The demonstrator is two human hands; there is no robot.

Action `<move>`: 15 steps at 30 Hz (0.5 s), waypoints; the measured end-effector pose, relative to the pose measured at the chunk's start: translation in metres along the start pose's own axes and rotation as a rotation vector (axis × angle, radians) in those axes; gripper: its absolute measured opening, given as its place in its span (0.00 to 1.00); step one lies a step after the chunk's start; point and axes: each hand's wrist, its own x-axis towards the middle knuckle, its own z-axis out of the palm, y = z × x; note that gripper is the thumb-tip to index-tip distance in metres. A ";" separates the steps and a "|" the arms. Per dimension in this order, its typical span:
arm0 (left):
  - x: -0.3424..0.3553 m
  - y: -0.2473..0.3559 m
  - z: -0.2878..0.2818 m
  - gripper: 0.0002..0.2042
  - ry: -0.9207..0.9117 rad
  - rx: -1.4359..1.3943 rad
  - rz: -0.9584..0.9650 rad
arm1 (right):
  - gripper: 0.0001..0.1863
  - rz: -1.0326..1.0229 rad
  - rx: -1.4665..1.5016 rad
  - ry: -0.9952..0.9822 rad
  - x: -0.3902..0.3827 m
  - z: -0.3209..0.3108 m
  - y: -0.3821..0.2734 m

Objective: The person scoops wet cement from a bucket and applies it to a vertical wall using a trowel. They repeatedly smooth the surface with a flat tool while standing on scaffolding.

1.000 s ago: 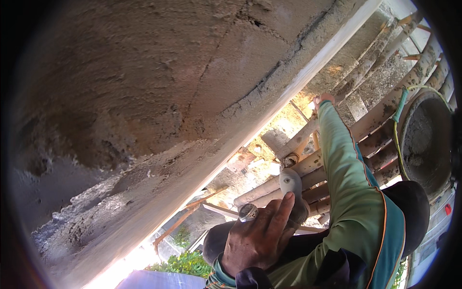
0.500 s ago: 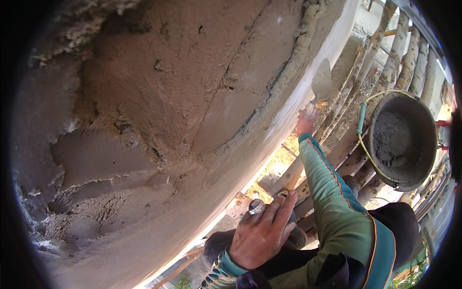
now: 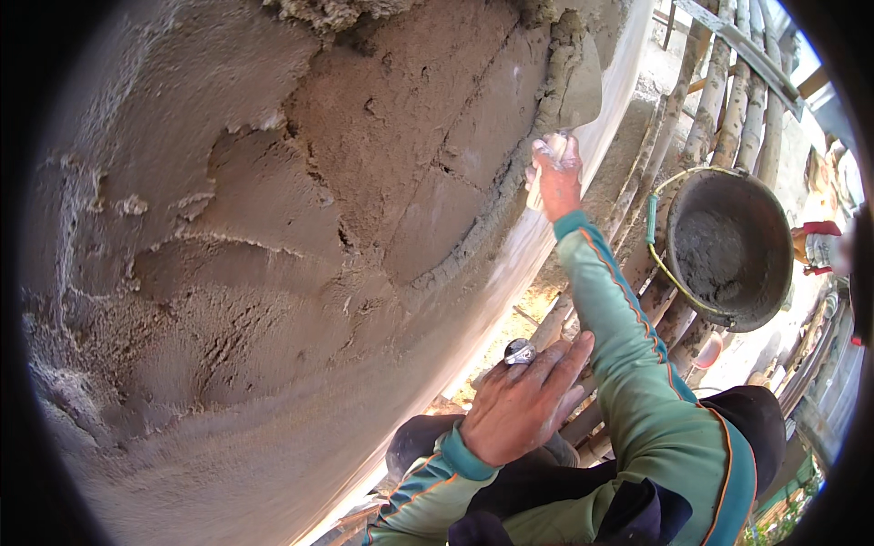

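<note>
The trowel (image 3: 579, 86) has its grey blade against the wet mortar ridge near the edge of the plastered wall (image 3: 264, 200). My right hand (image 3: 557, 175) grips its pale handle. Lower down, my left hand (image 3: 523, 405) is held flat beside that edge, fingers extended and apart, a large metal ring (image 3: 519, 351) on one finger; it holds nothing. To the right of my outstretched arm sits a dark bucket (image 3: 728, 205) of grey mortar, with a yellow wire handle and a teal grip.
A platform of weathered poles (image 3: 715, 109) runs beneath me and the bucket. Another person's hand (image 3: 801, 246), with red and grey around it, is at the right edge beyond the bucket. My dark-clad knee (image 3: 748, 409) is at lower right.
My view has swung further onto the wall. My right hand and the trowel have moved up to the mortar along the edge; half a second ago the blade stood out over the edge.
</note>
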 end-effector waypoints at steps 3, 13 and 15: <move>0.000 0.000 0.005 0.32 -0.001 -0.017 0.027 | 0.10 0.109 0.051 -0.020 -0.024 0.020 -0.006; 0.011 0.004 0.013 0.32 0.009 -0.043 0.133 | 0.10 0.212 0.111 0.025 -0.076 0.006 0.021; 0.007 0.001 0.017 0.32 0.023 -0.037 0.131 | 0.11 0.306 0.123 -0.010 -0.104 0.025 0.034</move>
